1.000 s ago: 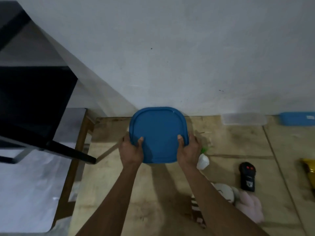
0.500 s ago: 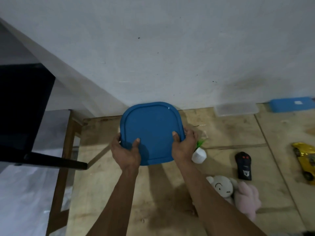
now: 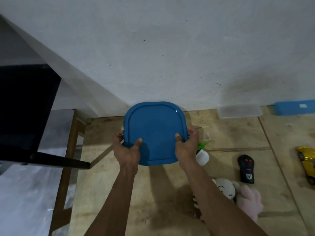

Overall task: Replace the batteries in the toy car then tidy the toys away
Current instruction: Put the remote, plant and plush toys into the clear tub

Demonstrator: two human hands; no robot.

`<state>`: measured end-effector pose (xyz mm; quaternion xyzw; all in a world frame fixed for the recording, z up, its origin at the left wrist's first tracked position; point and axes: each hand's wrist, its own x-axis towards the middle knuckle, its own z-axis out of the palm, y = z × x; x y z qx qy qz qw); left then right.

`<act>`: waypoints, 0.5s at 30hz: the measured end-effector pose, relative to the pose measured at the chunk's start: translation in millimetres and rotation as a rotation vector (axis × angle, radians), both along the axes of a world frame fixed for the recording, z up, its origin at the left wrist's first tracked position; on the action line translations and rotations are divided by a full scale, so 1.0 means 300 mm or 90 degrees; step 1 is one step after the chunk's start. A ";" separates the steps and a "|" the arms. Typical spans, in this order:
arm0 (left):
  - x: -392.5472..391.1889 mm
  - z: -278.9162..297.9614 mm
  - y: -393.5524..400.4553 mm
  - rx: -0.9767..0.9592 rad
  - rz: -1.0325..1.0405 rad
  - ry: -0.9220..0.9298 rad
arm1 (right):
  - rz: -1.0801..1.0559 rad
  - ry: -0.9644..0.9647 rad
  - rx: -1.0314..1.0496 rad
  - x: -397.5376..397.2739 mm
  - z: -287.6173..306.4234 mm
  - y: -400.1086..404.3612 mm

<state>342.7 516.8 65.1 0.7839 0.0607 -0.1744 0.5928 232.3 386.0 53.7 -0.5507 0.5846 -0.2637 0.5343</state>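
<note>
Two hands hold a blue lid (image 3: 154, 133) over a wooden table (image 3: 153, 210), close to a white wall (image 3: 170, 48). The left hand (image 3: 127, 151) grips the lid's left edge, with its thumb on top and its fingers curled round the side. The right hand (image 3: 186, 146) grips the right edge the same way. Just beside the right hand stands a little white pot (image 3: 202, 156) with a green plant (image 3: 202, 145) in it. To the right of the pot lies a black remote (image 3: 246, 168) with red buttons, flat on the table. The gold toy car (image 3: 306, 163) lies on the table at the far right, partly cut off by the edge of the view. Near the right arm are a white soft toy (image 3: 224, 188) with a face and a pink soft toy (image 3: 250, 201), touching each other. By the wall sit a clear box (image 3: 239, 111) and a blue box (image 3: 294, 108), well apart from the lid. On the left is a big black thing (image 3: 25, 108), but I cannot tell what it is.
</note>
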 end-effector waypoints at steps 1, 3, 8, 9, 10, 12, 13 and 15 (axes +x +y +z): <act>0.004 0.003 0.001 0.000 0.000 0.005 | 0.007 0.004 0.008 0.001 0.004 -0.004; 0.009 0.008 0.005 -0.005 0.003 0.018 | 0.021 0.014 0.027 0.007 0.011 -0.015; 0.013 0.010 0.020 -0.035 0.001 0.035 | -0.013 -0.025 0.090 0.027 0.040 -0.024; 0.015 0.008 0.023 -0.041 -0.001 0.037 | -0.020 -0.038 0.091 0.028 0.042 -0.019; 0.018 0.006 0.024 -0.048 -0.001 0.042 | -0.025 -0.051 0.090 0.028 0.042 -0.013; 0.021 0.004 0.027 -0.064 -0.008 0.054 | -0.031 -0.079 0.084 0.026 0.037 -0.003; 0.020 0.003 0.030 -0.072 -0.013 0.055 | -0.031 -0.089 0.075 0.025 0.035 0.001; 0.013 0.002 0.039 -0.077 -0.031 0.038 | -0.023 -0.090 0.050 0.020 0.029 0.008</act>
